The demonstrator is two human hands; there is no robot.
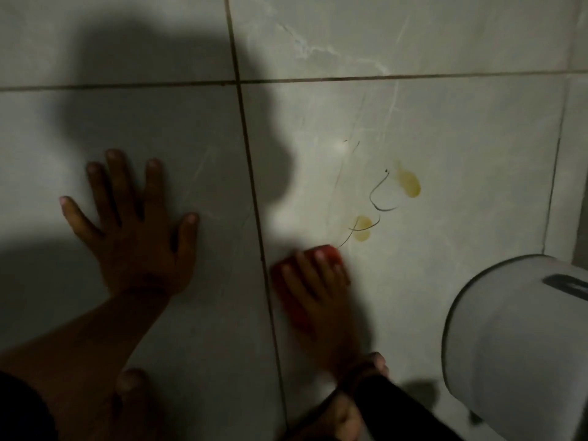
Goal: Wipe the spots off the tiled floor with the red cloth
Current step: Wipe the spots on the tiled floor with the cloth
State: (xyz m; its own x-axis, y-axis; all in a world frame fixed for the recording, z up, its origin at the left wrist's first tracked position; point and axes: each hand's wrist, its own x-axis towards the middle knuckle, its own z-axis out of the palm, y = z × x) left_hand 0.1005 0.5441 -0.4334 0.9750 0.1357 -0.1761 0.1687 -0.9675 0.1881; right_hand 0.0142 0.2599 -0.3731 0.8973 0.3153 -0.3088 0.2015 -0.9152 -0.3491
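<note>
Right hand presses red cloth flat, just near of yellow spots; left hand splayed, empty, bracing on tiled floor.

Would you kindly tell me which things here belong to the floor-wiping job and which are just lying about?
Job:
red cloth under right hand
two yellow spots
tiled floor

Lying about:
white bin
dark hair strands
left hand, flat on the tile
</note>
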